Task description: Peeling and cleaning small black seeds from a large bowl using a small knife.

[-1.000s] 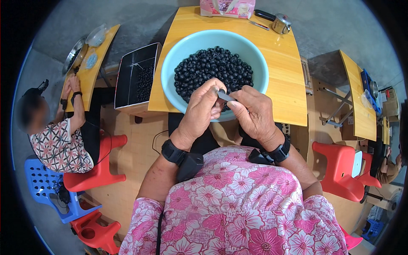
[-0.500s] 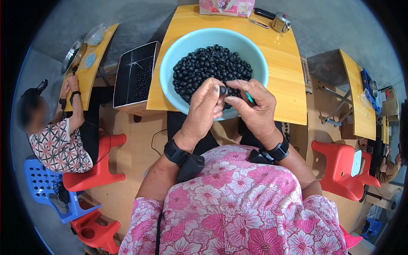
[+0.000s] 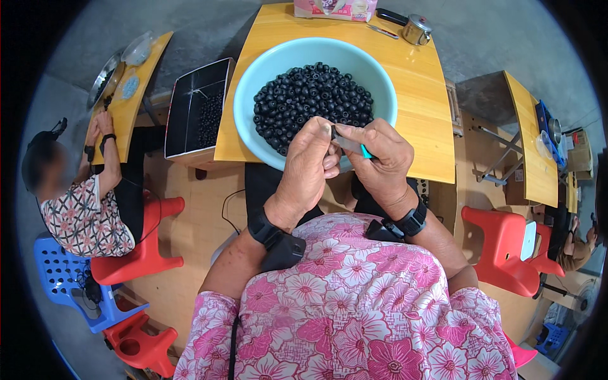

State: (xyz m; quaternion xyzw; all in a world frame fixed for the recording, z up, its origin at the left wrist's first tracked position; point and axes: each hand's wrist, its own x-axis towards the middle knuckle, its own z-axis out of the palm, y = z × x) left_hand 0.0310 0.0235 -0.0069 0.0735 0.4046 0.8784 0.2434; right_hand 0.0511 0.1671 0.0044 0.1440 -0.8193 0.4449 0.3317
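Observation:
My left hand [image 3: 304, 166] pinches a small round black bead [image 3: 334, 132] between thumb and fingertips. In my right hand [image 3: 385, 158] is a small knife with a teal handle [image 3: 366, 152]. Its flat metal blade [image 3: 348, 144] reaches to the bead, and my right thumb presses from the other side. Both hands meet over the near rim of a pale blue basin [image 3: 246, 120]. Inside it lies a heap of black beads [image 3: 313, 95], each with a hole where its end shows. My fingers hide most of the held bead.
The basin stands on a yellow wooden table [image 3: 424, 120]. At its far end are a pink bag [image 3: 335, 9], a slim knife [image 3: 382, 31] and a metal pot [image 3: 417, 30]. Left of it sits a black-lined box [image 3: 190, 107] with beads; farther left, a person [image 3: 88, 196] works at another table.
My right hand has closed in on the left. The knife blade now lies against the bead with my thumb beside it. The whole view has shifted slightly.

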